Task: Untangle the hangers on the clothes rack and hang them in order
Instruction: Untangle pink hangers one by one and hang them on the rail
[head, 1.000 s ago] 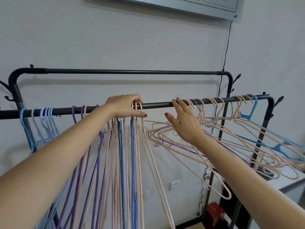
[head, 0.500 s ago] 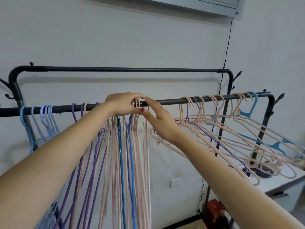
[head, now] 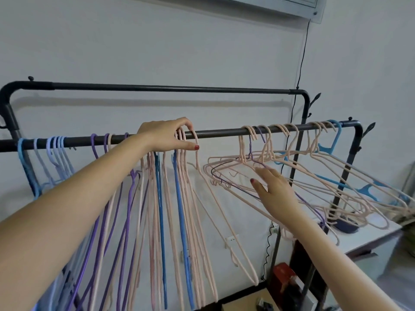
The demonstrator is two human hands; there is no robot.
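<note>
Both forearms are bare with no sleeve visible, the left hand (head: 166, 135) shows dark red polish on the thumbnail, and the right hand (head: 275, 194) shows the same red polish on the thumbnail and a thin gold-toned ring (head: 278, 175) on one finger.

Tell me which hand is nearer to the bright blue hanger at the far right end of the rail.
Right. The right hand reaches into the tangled pink hangers, left of the bright blue hanger. The left hand holds hooks farther left.
</note>
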